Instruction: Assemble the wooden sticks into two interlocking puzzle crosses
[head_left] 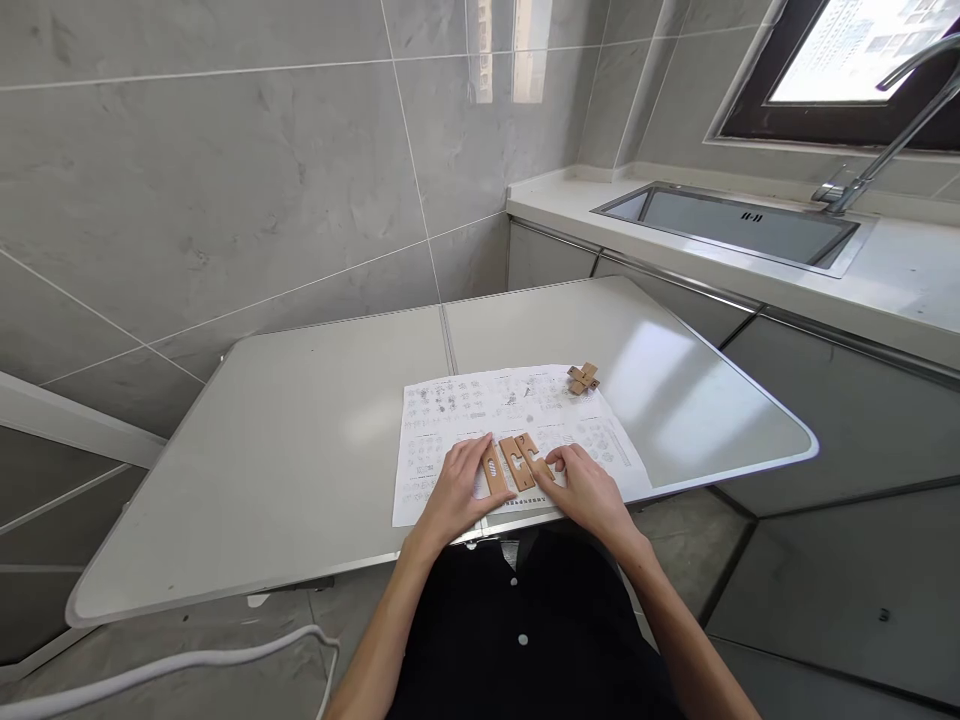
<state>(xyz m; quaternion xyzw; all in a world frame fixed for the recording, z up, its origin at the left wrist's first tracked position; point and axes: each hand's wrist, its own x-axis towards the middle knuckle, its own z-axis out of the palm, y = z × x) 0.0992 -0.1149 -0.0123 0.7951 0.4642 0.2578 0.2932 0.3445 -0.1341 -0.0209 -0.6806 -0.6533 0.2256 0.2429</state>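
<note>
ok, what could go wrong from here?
1. The left hand spans the slotted piece close to the near edge of the table; a slip might send it off.
2. The right hand is on the right notched piece, right beside the middle notched piece; a nudge could shift both.
3. The printed sheet lies under all three, wooden cross at its far right corner; dragging it could move the lot.
</note>
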